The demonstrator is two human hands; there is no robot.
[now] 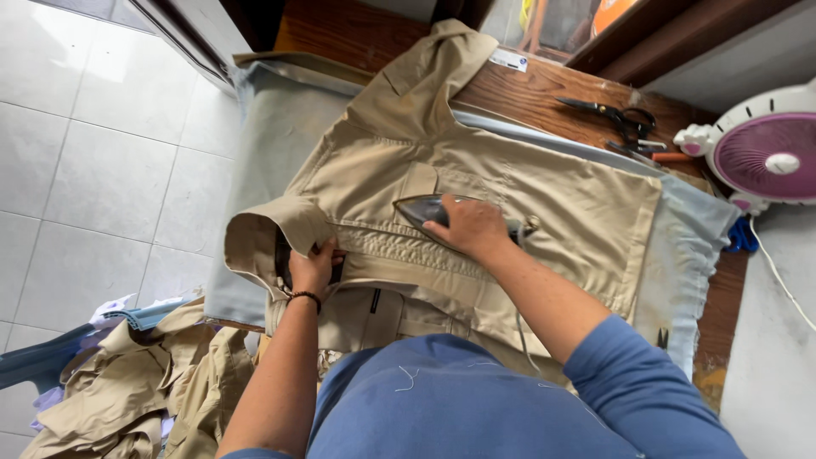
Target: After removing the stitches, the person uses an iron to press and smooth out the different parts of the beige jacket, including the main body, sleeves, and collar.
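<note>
Khaki shirt (510,195) lies flat; right hand (470,225) fingers wrap the iron (425,208); left hand (313,268) fingers clamp its hem.

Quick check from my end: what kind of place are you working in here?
Likely a home or small tailoring workspace: a padded wooden table for ironing, scissors beside a small fan, and khaki garments heaped on the tiled floor.
</note>
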